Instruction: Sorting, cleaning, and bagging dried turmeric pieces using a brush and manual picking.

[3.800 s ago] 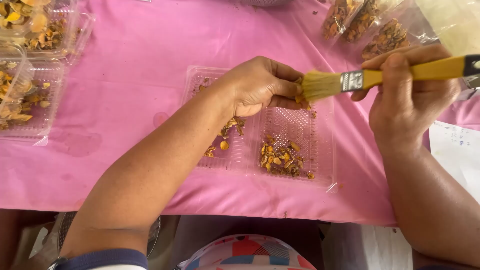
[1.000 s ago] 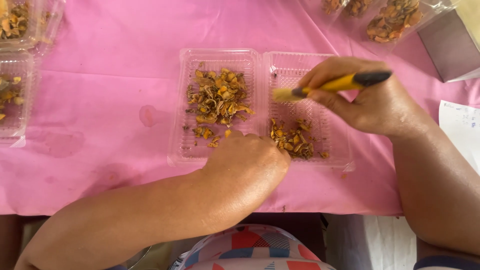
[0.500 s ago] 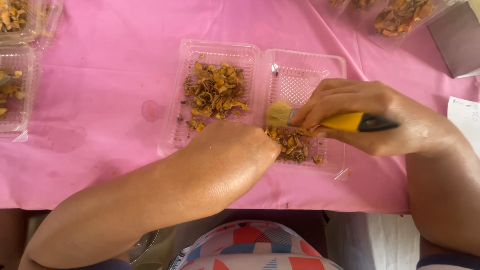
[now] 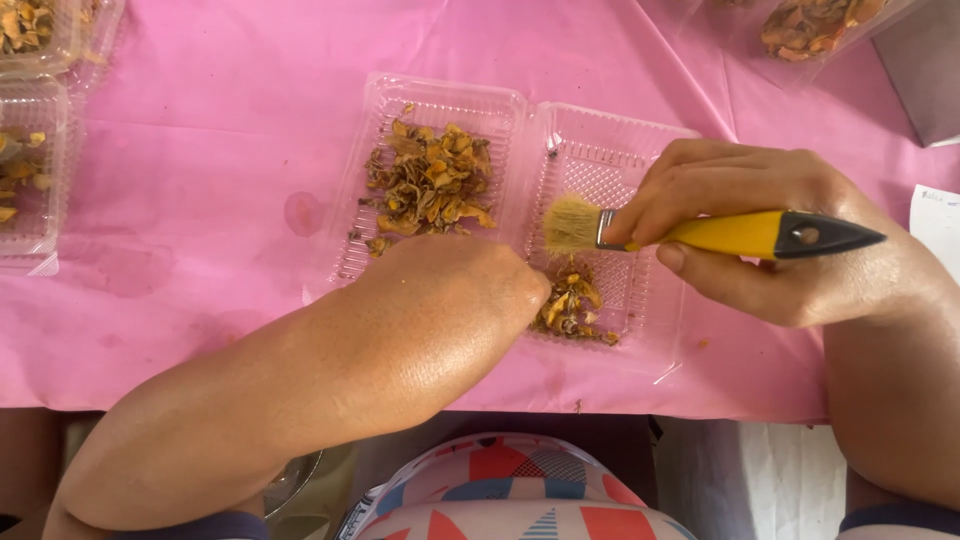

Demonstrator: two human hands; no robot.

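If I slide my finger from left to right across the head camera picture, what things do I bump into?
Small clear trays of dried orange bits → pile of dried orange petals in the open clamshell container → brush bristles → right hand → black handle tip → white paper.

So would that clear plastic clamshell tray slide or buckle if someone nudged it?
The clear clamshell tray looks thin, so it would probably flex. Holding only dried orange bits, it seems light and apt to slide on the pink cloth; the left hand rests against it.
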